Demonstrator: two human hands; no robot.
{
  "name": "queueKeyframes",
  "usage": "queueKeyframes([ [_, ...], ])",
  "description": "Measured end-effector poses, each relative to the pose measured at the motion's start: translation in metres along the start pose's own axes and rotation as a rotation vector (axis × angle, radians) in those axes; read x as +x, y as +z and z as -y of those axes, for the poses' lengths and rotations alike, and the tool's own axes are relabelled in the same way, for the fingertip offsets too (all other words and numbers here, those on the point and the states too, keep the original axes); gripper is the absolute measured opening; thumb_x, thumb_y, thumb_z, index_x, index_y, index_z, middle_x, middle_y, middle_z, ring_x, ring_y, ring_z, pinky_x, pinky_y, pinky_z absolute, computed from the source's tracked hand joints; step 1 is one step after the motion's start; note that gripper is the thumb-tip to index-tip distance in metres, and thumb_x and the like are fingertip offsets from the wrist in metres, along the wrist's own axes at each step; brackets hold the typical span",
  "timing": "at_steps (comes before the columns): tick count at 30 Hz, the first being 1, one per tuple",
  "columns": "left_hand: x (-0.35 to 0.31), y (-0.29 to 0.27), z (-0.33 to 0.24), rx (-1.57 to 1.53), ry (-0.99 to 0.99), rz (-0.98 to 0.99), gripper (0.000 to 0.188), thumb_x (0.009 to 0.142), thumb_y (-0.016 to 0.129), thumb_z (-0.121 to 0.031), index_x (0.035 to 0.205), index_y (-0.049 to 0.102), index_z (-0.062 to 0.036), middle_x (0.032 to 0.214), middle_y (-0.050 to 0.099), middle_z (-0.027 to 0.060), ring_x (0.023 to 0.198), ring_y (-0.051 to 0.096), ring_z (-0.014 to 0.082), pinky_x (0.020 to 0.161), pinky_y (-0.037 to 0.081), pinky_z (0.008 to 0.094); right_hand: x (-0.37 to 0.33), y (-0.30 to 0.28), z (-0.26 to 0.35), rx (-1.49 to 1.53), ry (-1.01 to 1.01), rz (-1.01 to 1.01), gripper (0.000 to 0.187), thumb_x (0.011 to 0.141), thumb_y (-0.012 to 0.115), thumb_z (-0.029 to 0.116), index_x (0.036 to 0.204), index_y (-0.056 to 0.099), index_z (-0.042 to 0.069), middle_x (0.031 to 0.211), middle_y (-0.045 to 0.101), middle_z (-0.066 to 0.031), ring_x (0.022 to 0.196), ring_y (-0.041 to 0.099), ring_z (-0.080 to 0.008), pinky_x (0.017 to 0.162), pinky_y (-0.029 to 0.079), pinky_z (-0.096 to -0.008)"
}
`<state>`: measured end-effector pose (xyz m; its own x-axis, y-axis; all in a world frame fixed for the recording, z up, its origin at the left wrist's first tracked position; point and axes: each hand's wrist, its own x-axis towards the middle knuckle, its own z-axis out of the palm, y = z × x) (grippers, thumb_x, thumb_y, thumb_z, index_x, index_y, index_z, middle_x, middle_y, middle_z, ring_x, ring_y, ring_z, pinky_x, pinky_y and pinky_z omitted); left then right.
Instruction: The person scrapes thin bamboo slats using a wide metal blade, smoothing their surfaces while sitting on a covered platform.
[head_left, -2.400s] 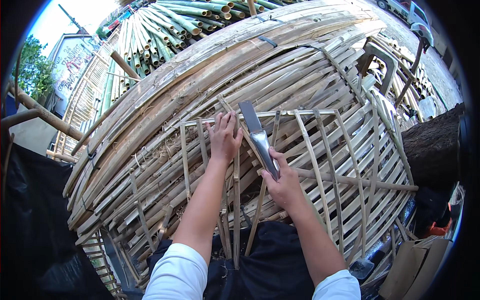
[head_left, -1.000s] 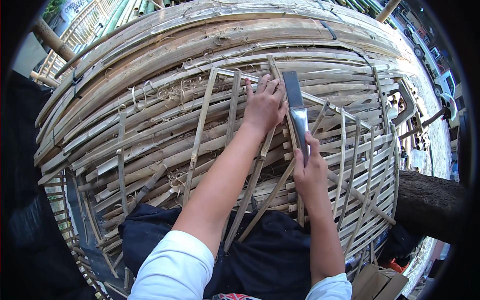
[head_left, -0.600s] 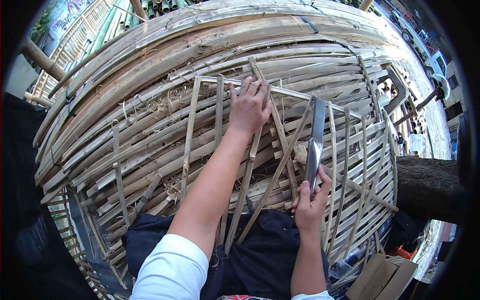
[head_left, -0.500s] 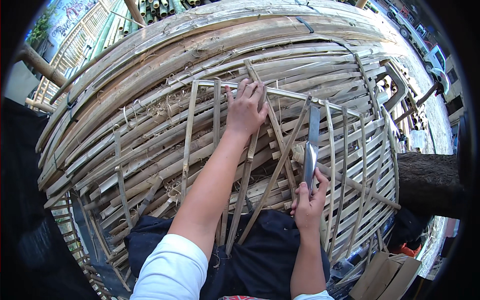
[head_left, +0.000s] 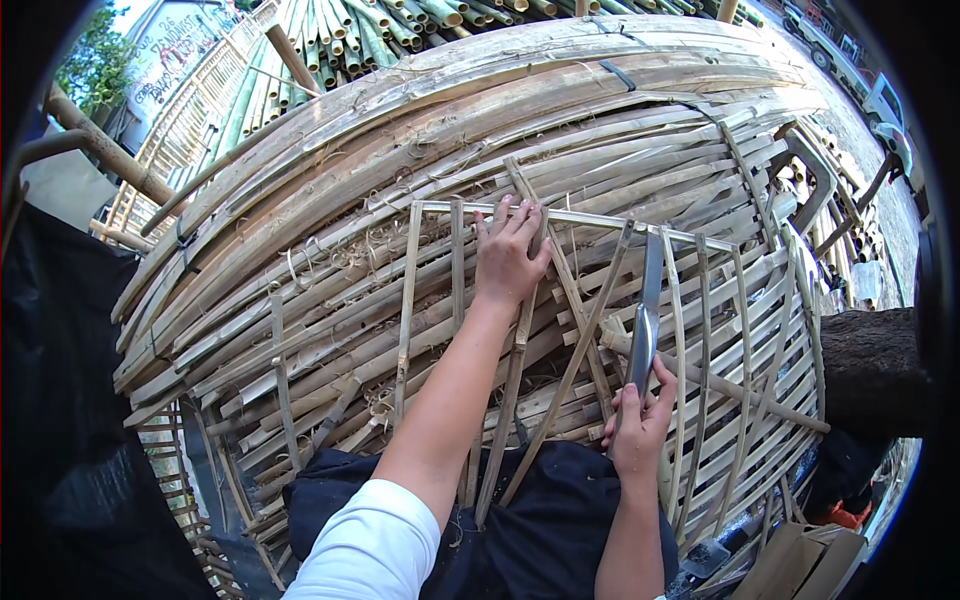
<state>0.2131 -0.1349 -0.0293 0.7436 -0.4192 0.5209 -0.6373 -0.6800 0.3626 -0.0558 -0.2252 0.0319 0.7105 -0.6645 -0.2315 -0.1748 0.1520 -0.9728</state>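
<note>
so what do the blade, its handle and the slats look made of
Blade: probably steel, by its dull grey, flat face. Handle: likely metal too, smooth and shiny with bright glints. Slats: apparently split bamboo, raw and unpainted, pale tan with joint-like marks.

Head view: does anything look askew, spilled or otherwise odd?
Curled tan bamboo shavings litter the brown bamboo strips left of the left hand, looking untidy. Two narrow tan bamboo slats cross slantwise left of the right hand, looking askew.

Near left: white short sleeve (head_left: 365,545), plain, softly creased, hem around elbow. Left grip (head_left: 508,262), right grip (head_left: 640,428) bare; forearms (head_left: 452,385) bare too. Near middle: dark navy cloth (head_left: 555,495) over lap, wrinkled, few pale specks.
</note>
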Motion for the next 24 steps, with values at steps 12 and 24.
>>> queueKeyframes([
  [12, 0.001, 0.000, -0.002, 0.010, -0.001, -0.012, 0.055, 0.085, 0.066, -0.031, 0.136, 0.058, -0.0128, 0.141, 0.055, 0.0052, 0.140, 0.040, 0.0281, 0.119, 0.016, 0.0597, 0.009, 0.010, -0.019, -0.149, -0.077, 0.107, 0.046, 0.098, 0.055, 0.010, 0.141, 0.038, 0.004, 0.076, 0.055, -0.0048, 0.044, 0.047, -0.0056, 0.040, 0.039, -0.0227],
  [24, -0.001, 0.000, -0.002, -0.029, 0.002, -0.047, 0.052, 0.082, 0.071, -0.027, 0.130, 0.061, -0.0122, 0.137, 0.056, 0.0075, 0.137, 0.042, 0.0291, 0.116, 0.022, 0.0647, 0.062, 0.062, 0.011, -0.627, -0.547, 0.185, 0.043, 0.095, 0.056, 0.011, 0.137, 0.049, 0.008, 0.093, 0.068, -0.0205, 0.075, 0.066, -0.0290, 0.070, 0.050, -0.0386],
])
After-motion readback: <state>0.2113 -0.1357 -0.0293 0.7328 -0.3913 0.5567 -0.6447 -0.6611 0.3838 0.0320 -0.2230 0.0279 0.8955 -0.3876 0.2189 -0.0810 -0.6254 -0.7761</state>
